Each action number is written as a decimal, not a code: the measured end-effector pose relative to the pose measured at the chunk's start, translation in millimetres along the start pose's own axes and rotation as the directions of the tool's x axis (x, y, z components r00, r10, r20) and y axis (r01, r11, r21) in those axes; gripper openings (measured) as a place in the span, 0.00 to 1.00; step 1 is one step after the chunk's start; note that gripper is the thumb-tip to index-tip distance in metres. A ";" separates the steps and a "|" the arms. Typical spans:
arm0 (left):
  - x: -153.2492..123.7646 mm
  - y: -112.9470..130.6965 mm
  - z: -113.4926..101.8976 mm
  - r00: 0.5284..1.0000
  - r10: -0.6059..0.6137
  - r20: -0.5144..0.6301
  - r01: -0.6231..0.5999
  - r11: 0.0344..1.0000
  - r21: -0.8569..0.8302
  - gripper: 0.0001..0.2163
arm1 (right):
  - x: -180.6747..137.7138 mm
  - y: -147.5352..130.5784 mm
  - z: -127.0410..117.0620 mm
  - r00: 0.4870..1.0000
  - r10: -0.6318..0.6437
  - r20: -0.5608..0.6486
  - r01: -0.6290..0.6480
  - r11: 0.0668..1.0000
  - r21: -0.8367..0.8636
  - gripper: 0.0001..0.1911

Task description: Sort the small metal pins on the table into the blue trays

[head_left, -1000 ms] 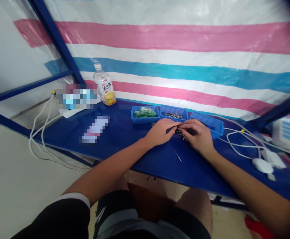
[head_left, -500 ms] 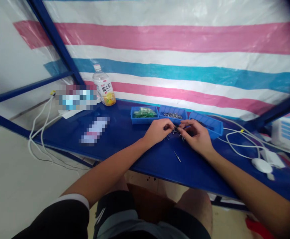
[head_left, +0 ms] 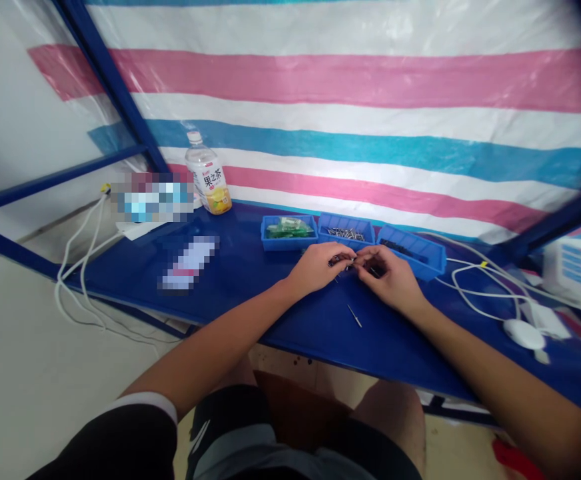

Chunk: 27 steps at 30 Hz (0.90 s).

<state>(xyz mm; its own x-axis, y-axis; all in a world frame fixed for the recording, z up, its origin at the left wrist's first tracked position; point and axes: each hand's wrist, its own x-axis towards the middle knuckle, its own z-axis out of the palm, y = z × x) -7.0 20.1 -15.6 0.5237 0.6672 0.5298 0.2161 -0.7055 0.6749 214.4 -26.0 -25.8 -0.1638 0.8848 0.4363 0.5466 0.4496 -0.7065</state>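
Note:
My left hand [head_left: 317,268] and my right hand [head_left: 388,277] meet over the blue table [head_left: 250,280], fingertips pinched on small metal pins [head_left: 346,261] between them. Behind the hands stand three small blue trays: the left tray [head_left: 288,233] holds green parts, the middle tray [head_left: 346,231] holds metal pins, the right tray [head_left: 413,252] holds dark parts. One loose pin [head_left: 354,315] lies on the table in front of my hands.
A drink bottle [head_left: 207,175] stands at the back left beside a white power strip with cables [head_left: 78,267]. A white mouse [head_left: 523,333] and white cords lie at the right. A striped plastic sheet hangs behind.
Both hands stay together at the same spot; their fingers have shifted slightly around the pins, and the scattered pins below them are now gathered under the hands.

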 end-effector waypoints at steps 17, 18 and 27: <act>-3.5 2.2 2.6 1.000 -0.008 0.011 0.008 0.999 0.031 0.13 | 2.9 -13.0 -4.9 0.985 -0.161 -0.059 0.150 0.975 -0.162 0.03; -3.1 1.7 3.0 1.000 -0.002 0.007 0.002 0.999 0.035 0.13 | 3.1 -12.1 -4.7 0.985 -0.163 -0.054 0.153 0.975 -0.159 0.03; -1.8 1.3 1.9 0.993 -0.090 -0.076 0.084 0.994 -0.073 0.12 | 3.5 -9.1 -2.5 0.984 -0.177 0.013 0.178 0.979 -0.101 0.10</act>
<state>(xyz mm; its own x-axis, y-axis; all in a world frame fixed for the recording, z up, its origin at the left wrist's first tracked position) -6.1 17.5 -16.7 0.4383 0.7438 0.5046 0.1989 -0.6277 0.7526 210.9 -27.3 -16.4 -0.2688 0.7926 0.5473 0.5891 0.5848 -0.5576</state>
